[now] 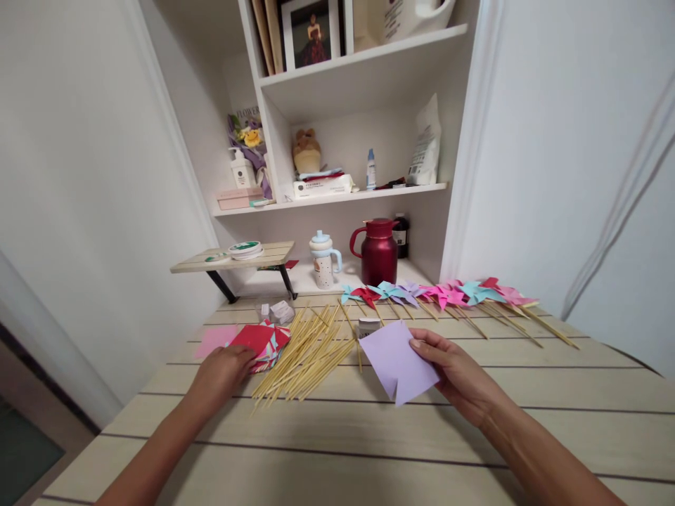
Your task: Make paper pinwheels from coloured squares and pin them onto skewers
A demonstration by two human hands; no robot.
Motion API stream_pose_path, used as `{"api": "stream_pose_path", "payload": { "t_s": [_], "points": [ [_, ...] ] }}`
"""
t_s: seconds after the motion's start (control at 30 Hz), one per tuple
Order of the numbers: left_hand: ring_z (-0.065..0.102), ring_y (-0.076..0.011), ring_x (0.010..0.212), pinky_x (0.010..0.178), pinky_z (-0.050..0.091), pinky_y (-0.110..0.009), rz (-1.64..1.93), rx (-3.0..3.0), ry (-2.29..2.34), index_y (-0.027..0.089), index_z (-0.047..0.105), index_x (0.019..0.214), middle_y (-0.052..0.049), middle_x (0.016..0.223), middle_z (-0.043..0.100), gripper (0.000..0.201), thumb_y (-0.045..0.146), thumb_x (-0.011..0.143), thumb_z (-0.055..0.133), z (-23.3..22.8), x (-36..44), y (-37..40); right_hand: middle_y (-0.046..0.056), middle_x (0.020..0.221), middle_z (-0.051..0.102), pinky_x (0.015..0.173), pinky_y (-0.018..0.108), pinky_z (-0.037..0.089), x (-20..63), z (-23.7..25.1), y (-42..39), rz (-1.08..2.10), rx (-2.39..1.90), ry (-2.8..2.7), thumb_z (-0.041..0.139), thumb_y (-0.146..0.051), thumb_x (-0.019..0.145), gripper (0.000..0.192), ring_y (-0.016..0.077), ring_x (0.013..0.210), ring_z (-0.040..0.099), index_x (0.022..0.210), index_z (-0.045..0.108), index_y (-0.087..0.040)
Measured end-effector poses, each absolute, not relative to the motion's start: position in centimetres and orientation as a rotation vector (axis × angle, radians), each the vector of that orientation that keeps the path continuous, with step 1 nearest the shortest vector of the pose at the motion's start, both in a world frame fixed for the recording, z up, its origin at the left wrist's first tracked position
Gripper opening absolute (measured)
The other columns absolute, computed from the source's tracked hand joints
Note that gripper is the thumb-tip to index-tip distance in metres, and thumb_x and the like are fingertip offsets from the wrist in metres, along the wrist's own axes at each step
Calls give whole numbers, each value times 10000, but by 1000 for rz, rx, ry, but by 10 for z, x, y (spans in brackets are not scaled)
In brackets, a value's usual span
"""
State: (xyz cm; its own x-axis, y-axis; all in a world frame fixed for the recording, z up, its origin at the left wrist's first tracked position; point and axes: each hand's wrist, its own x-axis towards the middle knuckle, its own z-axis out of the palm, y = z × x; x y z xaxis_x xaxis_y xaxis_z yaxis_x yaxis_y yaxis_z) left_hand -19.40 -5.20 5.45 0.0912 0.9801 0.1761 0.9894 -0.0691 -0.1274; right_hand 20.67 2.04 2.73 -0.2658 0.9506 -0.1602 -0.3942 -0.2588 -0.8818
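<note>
Two hands in play, landmark is the skewer pile (311, 355). Right hand (460, 376), right of the pile, is pinched on a lilac paper square (396, 360), thumb on top, sheet lifted slightly off the table (527, 429). Left hand (224, 369), left of the pile, rests on the stack of coloured paper (262, 344); fingers curled, can't tell whether it grips a sheet. Finished pinwheels (443, 294) lie in a row behind the pile.

Risks: a forearm sweep could roll the loose skewers; pinch pressure could crease the lilac sheet; the left hand could drag several sheets off together.
</note>
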Motion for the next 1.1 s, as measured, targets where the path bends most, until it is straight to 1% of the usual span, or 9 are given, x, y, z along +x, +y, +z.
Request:
{"api": "stream_pose_path", "payload": {
  "t_s": [0.1, 0.3, 0.5, 0.63, 0.77, 0.83, 0.9, 1.0, 1.1],
  "points": [
    [668, -240, 877, 748, 424, -303, -105, -2099, -2011, 211, 738, 865, -108, 916, 740, 313, 235, 924, 432, 58, -188, -42, 15, 804, 733, 518, 193, 448, 207, 28, 20, 1719, -923, -911, 802, -282, 709, 278, 125, 618, 623, 964, 722, -205],
    [656, -219, 880, 692, 418, -271, -204, -2083, -2025, 191, 722, 876, -101, 930, 732, 274, 245, 916, 456, 49, -177, -25, 12, 804, 734, 524, 198, 432, 209, 26, 22, 1691, -913, -917, 796, -285, 715, 260, 128, 621, 615, 953, 725, -211],
    [640, -253, 1002, 861, 450, -355, -323, -2066, -1969, 202, 725, 1044, -119, 1084, 716, 321, 275, 939, 430, 42, -178, -26, 25, 811, 735, 523, 213, 425, 207, 30, 19, 1678, -894, -919, 803, -289, 702, 273, 140, 621, 612, 950, 726, -204],
    [510, -322, 1247, 1049, 334, -491, -460, -1985, -1905, 219, 681, 1179, -131, 1362, 589, 347, 299, 931, 453, 44, -161, -35, 27, 845, 745, 527, 232, 443, 206, 30, 19, 1662, -912, -873, 809, -276, 688, 380, 156, 635, 628, 1047, 695, -228],
    [581, -286, 1128, 1011, 400, -456, -1125, -2128, -1753, 209, 738, 1020, -118, 1161, 688, 310, 338, 918, 474, 52, -106, -41, -1, 762, 729, 536, 228, 448, 203, 27, 21, 1576, -883, -794, 845, -245, 642, 512, 141, 607, 617, 1114, 646, -235],
    [610, -256, 1086, 970, 450, -409, -1525, -2274, -1809, 215, 725, 1036, -94, 1108, 697, 323, 398, 915, 487, 58, -69, -39, -18, 701, 705, 542, 227, 443, 202, 25, 23, 1532, -817, -755, 859, -238, 622, 557, 134, 580, 605, 1128, 628, -222],
    [664, -229, 936, 881, 503, -377, -1943, -2275, -1960, 200, 703, 1067, -87, 1051, 714, 364, 461, 895, 517, 64, -33, -33, -31, 664, 684, 546, 236, 440, 201, 22, 26, 1484, -765, -735, 874, -241, 592, 613, 141, 572, 603, 1146, 613, -214],
    [680, -220, 871, 805, 533, -351, -2410, -2171, -2082, 170, 639, 1181, -104, 1054, 713, 501, 527, 831, 598, 62, 11, -20, -37, 660, 676, 565, 250, 442, 198, 19, 29, 1421, -739, -732, 889, -266, 565, 679, 148, 579, 604, 1172, 591, -203],
    [678, -240, 969, 828, 529, -360, -2695, -1918, -2163, 182, 566, 1264, -128, 1171, 682, 588, 549, 809, 628, 43, 32, -7, -61, 634, 659, 575, 256, 443, 196, 20, 30, 1376, -700, -715, 894, -296, 560, 729, 144, 562, 590, 1204, 560, -220]
  ]
}}
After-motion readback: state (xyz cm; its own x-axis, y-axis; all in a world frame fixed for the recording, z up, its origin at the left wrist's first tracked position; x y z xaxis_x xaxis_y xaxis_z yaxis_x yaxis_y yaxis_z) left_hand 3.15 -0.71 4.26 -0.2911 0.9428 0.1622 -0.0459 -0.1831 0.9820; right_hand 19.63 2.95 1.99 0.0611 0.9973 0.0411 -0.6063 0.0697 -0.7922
